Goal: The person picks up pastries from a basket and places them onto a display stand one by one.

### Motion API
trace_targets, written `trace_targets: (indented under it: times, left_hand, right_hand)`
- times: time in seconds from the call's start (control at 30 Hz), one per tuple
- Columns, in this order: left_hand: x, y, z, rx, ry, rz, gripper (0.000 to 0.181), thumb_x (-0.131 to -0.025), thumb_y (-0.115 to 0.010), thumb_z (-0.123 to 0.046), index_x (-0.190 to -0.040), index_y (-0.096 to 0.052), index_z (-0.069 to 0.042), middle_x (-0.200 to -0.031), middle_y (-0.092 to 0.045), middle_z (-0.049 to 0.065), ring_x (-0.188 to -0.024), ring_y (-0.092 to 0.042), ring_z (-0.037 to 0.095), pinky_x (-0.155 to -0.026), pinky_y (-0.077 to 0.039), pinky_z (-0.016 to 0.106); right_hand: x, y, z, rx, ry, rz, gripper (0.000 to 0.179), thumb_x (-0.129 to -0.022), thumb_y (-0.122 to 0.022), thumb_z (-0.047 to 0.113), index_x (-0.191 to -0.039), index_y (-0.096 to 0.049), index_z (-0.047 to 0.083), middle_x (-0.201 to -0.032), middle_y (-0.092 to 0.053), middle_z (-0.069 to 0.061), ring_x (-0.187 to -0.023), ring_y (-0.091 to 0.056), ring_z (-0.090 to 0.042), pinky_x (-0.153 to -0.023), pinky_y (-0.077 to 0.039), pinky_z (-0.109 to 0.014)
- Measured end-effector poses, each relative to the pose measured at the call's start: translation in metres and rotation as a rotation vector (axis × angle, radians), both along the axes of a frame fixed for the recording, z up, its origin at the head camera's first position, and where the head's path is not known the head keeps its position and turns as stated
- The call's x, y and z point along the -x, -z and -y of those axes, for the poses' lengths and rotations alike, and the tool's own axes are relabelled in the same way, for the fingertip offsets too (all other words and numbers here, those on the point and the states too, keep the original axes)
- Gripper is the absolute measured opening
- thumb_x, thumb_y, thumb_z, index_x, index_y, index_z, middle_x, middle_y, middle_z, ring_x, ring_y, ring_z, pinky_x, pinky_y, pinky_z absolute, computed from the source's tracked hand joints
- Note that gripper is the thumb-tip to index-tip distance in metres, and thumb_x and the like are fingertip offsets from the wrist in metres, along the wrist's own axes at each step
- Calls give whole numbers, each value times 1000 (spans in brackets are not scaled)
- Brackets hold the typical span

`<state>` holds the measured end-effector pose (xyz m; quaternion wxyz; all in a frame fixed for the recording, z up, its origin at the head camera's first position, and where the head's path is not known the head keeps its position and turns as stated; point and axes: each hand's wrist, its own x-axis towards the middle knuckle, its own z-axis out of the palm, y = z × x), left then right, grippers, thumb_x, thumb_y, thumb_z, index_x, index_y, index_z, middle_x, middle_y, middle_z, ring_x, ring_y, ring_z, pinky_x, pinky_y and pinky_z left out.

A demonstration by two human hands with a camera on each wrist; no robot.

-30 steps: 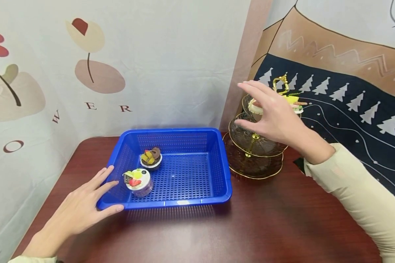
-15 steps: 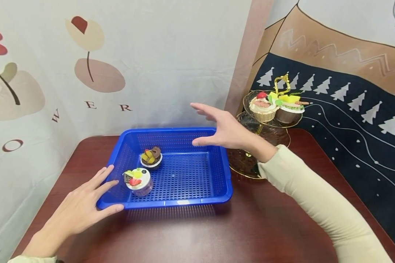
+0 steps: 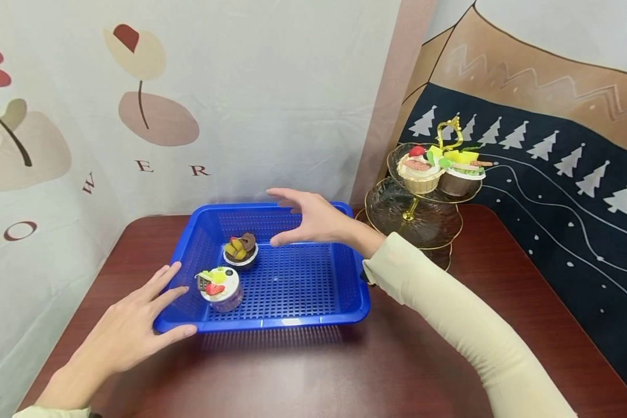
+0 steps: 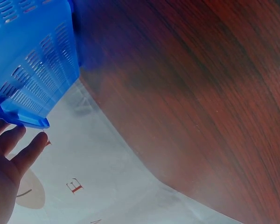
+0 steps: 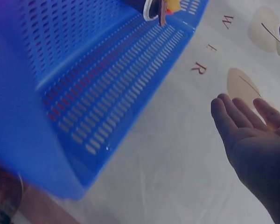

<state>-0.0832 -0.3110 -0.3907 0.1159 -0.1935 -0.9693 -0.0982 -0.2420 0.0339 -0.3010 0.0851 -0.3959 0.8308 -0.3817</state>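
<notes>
My left hand [image 3: 128,328] rests with spread, straight fingers on the left rim of a blue plastic basket [image 3: 230,325]. Inside the basket, toward its left, sit two dessert cups: one with white cream and a strawberry [image 3: 223,290], the other a dark chocolate cup with yellow fruit [image 3: 240,251]. Over the basket's back part hovers my right hand [image 3: 319,219], thumb and fingers apart and nothing between them. The chocolate cup is just left of its fingertips in the head view. In the right wrist view only part of that cup shows at the top.
A tiered glass stand [image 3: 397,217] with gold edges is at the right back. Its top tier bears a cream cupcake [image 3: 420,174] and a fruit-topped chocolate cup [image 3: 458,179]. A printed cloth backdrop [image 3: 271,116] rises behind the dark red table [image 3: 303,377].
My right hand has moved left and down from the stand's top tier to over the basket, uncovering the cups on the stand. My left hand has stayed on the rim.
</notes>
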Motion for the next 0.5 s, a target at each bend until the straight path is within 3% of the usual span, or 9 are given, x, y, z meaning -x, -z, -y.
trace_targets:
  times: [0.17, 0.5]
  left_hand:
    - [0, 0, -1, 3, 0, 2, 72, -79, -73, -62, -126, -68, -9, -158, -36, 8, -146, -31, 30, -83, -49, 64]
    - [0, -1, -2, 10, -11, 15, 72, -80, -72, -63, -128, -67, -9, -158, -36, 9, -146, -31, 31, -82, -49, 65]
  right_hand:
    - [-1, 8, 18, -47, -76, 57, 93, -79, -86, 35, -155, -35, 18, -156, -41, -2, -137, -46, -20, -110, -39, -39]
    - [-7, 22, 48, -132, -150, 107, 91, -79, -86, 35, -153, -38, 15, -154, -43, -1, -135, -49, -20, -109, -40, -34]
